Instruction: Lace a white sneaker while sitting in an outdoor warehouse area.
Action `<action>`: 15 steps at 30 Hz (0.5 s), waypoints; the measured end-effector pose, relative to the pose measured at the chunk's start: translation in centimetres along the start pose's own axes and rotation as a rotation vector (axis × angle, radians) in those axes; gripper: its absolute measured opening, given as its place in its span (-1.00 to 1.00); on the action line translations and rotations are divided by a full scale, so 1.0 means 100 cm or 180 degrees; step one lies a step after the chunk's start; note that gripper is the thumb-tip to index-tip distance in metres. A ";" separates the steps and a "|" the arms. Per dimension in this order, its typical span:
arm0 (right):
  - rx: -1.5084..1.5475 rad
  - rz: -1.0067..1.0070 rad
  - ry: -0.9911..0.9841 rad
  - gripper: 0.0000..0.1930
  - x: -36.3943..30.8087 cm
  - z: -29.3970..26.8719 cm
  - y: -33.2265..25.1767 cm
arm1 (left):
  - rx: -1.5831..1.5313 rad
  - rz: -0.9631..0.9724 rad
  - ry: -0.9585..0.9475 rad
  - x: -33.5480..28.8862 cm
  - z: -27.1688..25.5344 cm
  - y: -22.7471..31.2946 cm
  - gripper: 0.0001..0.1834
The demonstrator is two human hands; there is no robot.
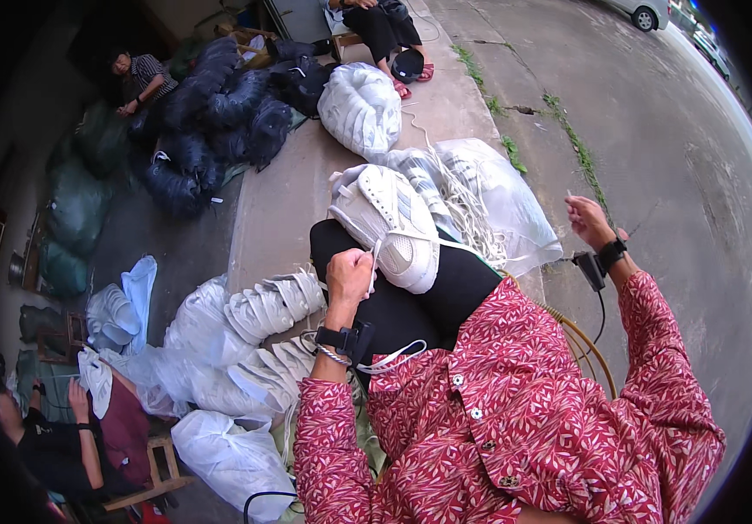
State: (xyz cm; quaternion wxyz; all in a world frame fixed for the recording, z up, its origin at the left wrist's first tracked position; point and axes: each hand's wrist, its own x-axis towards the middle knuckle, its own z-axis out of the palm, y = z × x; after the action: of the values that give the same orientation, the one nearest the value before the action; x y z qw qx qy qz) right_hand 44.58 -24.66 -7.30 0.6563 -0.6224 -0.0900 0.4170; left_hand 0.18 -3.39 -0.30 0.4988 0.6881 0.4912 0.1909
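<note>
A white sneaker [389, 223] with grey side stripes rests on my black-trousered lap, its toe towards me. My left hand [350, 278] is closed on a white shoelace [377, 253] at the near left side of the shoe. From the shoe's front, a flat length of lace runs off to the right across my thigh. My right hand [589, 222] is held out to the far right, away from the shoe, with its fingers pinched. A tiny pale tip shows at those fingertips, too small to name. Loose white laces [472, 205] lie in a bundle just beyond the shoe.
Stacked white shoes [275, 306] and white plastic bags [232, 458] crowd my left side. A clear bag [515, 210] lies ahead, with a bagged white bundle [360, 109] beyond. Dark bags [210, 122] are piled at far left. Other people sit around. A yellowish hoop [590, 349] stands at my right.
</note>
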 end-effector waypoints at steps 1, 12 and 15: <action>-0.0231 0.0020 -0.0076 -0.92 -0.005 0.053 -0.002 | 0.0072 0.0013 0.0125 -0.001 0.002 0.000 -0.72; -0.2122 -0.1566 -0.2433 -0.79 -0.083 0.279 -0.004 | 0.1671 0.0675 0.0880 -0.004 0.017 0.018 -0.81; -0.2571 -0.1668 -0.2432 -0.78 -0.080 0.282 -0.003 | 0.2528 0.1046 0.1027 -0.006 0.021 0.030 -0.83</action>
State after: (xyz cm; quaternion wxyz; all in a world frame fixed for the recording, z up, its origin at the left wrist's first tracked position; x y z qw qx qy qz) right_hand 21.64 -9.00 2.05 0.3706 -0.5857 -0.6197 0.3683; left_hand 2.96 -5.00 1.58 0.0766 0.8563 0.4820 0.1691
